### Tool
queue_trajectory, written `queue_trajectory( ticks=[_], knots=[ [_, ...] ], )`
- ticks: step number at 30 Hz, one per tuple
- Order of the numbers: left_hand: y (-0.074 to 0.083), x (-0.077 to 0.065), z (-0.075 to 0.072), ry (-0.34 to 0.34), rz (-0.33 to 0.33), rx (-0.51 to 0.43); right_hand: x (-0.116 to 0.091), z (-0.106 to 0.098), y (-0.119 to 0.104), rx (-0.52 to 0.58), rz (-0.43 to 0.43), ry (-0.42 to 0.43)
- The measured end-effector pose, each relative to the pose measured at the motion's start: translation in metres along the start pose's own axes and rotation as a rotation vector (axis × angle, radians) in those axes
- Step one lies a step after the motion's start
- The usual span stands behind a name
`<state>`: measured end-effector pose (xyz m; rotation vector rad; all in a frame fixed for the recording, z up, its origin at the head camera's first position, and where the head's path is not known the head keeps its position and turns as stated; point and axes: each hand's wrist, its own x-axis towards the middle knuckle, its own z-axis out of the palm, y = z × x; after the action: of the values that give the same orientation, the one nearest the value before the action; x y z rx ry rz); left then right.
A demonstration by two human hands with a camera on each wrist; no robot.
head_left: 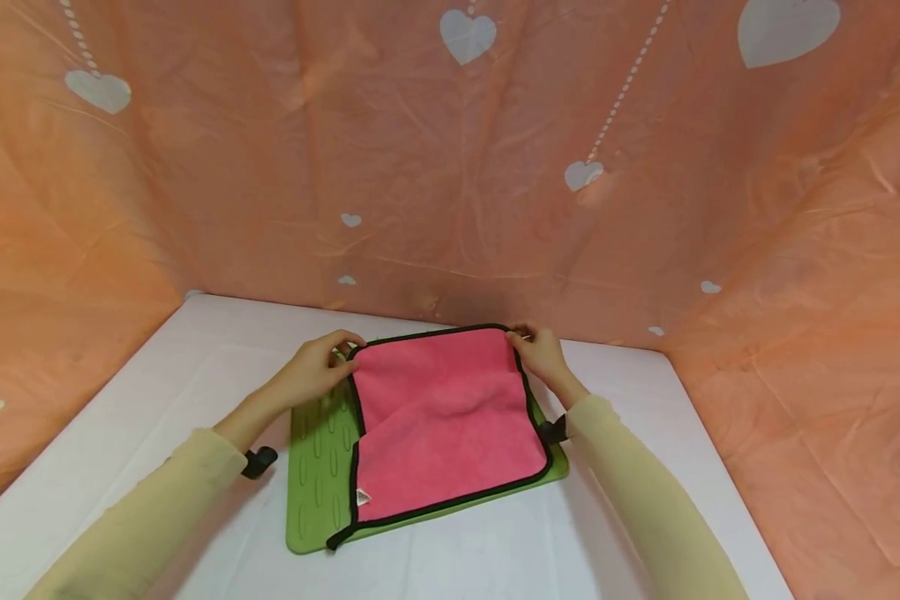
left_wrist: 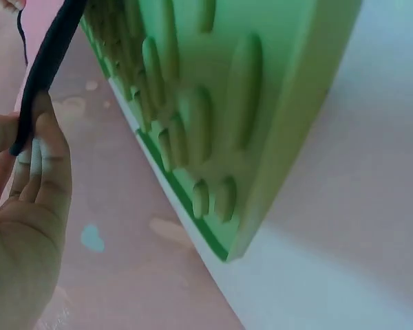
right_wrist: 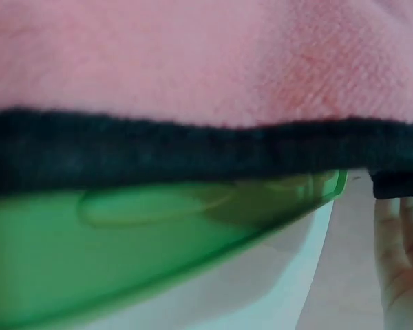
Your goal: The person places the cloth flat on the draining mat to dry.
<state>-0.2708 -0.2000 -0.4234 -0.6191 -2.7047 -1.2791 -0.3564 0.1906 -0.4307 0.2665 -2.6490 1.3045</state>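
Note:
A pink cloth point(head_left: 450, 417) with black edging lies over a green ridged mat point(head_left: 315, 483), its far part lifted a little. My left hand point(head_left: 311, 367) pinches the cloth's far left corner between thumb and fingers; the left wrist view shows that black-edged corner point(left_wrist: 38, 75) held above the mat. At the far right corner, my right hand point(head_left: 542, 354) grips the edging, and in the right wrist view only some of its fingers point(right_wrist: 392, 240) show beneath the cloth. A small white tag point(head_left: 363, 497) and a black loop point(head_left: 339, 537) are at the near left.
The mat rests on a white table point(head_left: 217, 350). An orange curtain with pale hearts point(head_left: 465, 208) stands behind the table and along both sides. Black straps point(head_left: 258, 461) show at both wrists.

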Motion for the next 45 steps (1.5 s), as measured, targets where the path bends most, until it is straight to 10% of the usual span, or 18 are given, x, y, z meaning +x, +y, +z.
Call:
queue_trajectory(
  ticks=[9,26,45],
  knots=[
    [-0.009,0.009,-0.014,0.077,-0.001,0.059,0.006,0.019,-0.002,0.143,0.028,0.014],
    [-0.036,0.033,-0.004,-0.100,0.034,0.338,0.014,0.031,0.008,-0.167,-0.061,-0.150],
    [-0.046,0.030,0.003,-0.077,0.005,0.472,0.014,0.034,0.004,-0.322,-0.212,-0.283]
  ],
)
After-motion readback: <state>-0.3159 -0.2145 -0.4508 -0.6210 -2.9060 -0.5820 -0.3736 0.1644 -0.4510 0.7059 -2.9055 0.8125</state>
